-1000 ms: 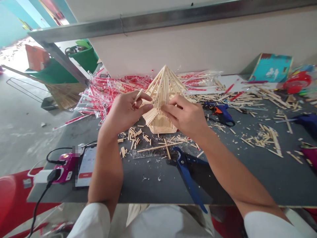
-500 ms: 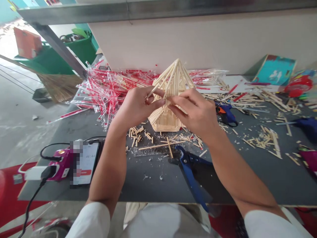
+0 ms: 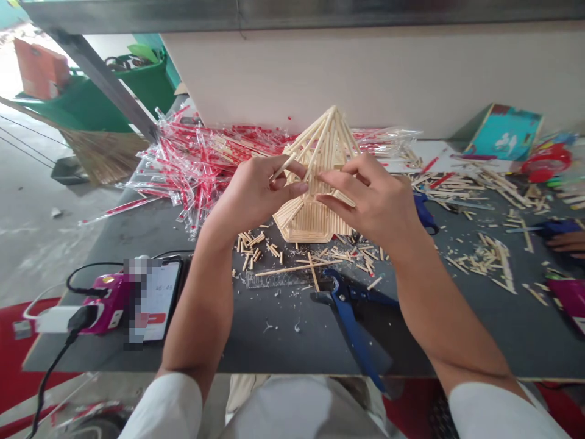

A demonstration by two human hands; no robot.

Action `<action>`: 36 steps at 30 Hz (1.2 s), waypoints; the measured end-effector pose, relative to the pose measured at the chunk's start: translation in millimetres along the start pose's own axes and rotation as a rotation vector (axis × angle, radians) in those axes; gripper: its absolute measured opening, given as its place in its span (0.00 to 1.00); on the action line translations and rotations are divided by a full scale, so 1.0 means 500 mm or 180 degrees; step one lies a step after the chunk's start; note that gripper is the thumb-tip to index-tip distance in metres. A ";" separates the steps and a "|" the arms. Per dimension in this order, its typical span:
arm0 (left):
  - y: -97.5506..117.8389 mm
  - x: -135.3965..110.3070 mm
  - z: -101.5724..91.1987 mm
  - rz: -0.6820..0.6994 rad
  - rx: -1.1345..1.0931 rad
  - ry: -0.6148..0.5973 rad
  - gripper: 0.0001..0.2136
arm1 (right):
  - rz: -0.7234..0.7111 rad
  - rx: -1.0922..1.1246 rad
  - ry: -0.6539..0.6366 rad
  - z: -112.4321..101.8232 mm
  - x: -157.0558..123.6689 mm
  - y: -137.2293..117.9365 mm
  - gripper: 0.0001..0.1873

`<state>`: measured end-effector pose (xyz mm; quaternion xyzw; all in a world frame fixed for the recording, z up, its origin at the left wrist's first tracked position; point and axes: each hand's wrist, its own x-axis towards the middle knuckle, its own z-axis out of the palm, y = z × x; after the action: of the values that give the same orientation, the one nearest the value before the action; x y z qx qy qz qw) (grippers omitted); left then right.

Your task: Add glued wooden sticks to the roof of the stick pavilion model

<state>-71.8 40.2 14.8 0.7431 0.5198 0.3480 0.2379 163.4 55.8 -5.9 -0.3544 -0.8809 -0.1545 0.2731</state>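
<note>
A pointed roof-like model (image 3: 320, 146) built of thin wooden sticks stands on the grey table (image 3: 274, 329). My left hand (image 3: 256, 195) is closed in a pinch on a short wooden stick (image 3: 282, 167) and rests against the model's left side. Facing it, my right hand (image 3: 375, 198) has its fingers pressed together on the model's front face, touching the sticks there. Short cut stick pieces (image 3: 256, 244) lie scattered just below the model.
Blue-handled cutters (image 3: 351, 317) and a clear ruler (image 3: 274, 279) lie near the front. Red-and-clear wrappers (image 3: 196, 164) pile at back left. A phone (image 3: 158, 299) and charger sit at left. Blue glue gun (image 3: 425, 210), loose sticks (image 3: 484, 256) and another person's hand (image 3: 567, 242) are at right.
Both hands stay at the model; my right hand has shifted slightly up and to the right on its front face. The camera view has tilted a little.
</note>
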 end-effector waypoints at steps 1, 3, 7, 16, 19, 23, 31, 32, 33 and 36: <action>-0.001 0.001 0.000 -0.0002 -0.0014 -0.0027 0.09 | -0.0040 -0.0061 -0.0055 -0.001 0.003 0.001 0.17; -0.001 0.002 -0.001 -0.0002 -0.0034 -0.0070 0.09 | -0.0144 -0.0152 -0.0151 -0.005 0.011 0.004 0.16; -0.002 0.005 -0.004 0.0059 -0.0032 -0.0091 0.08 | -0.0371 -0.0334 -0.0357 -0.015 0.025 0.014 0.16; -0.001 0.008 -0.010 0.0094 -0.0056 -0.0122 0.07 | -0.0833 -0.0476 -0.0597 -0.028 0.042 0.025 0.20; -0.002 0.009 -0.010 0.0098 -0.0034 -0.0102 0.06 | -0.0634 -0.0159 -0.0782 -0.033 0.045 0.017 0.21; -0.007 0.009 -0.007 0.0159 -0.0035 -0.0037 0.07 | -0.0654 -0.0131 -0.0748 -0.027 0.040 0.016 0.19; -0.006 0.007 -0.008 0.0219 -0.0025 -0.0040 0.06 | -0.0588 -0.0245 -0.0194 -0.017 0.036 0.024 0.19; -0.006 0.008 -0.008 0.0201 -0.0029 -0.0039 0.06 | -0.0593 -0.0221 -0.0245 -0.017 0.037 0.024 0.18; -0.006 0.008 -0.007 0.0179 -0.0027 -0.0040 0.05 | -0.0604 -0.0195 -0.0288 -0.017 0.038 0.024 0.17; -0.009 0.009 -0.006 0.0151 0.0006 -0.0053 0.06 | -0.0614 -0.0162 -0.0354 -0.016 0.038 0.023 0.17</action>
<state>-75.7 46.0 15.0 0.7583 0.5003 0.3468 0.2332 162.8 70.5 12.6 -0.2828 -0.9205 -0.1825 0.1985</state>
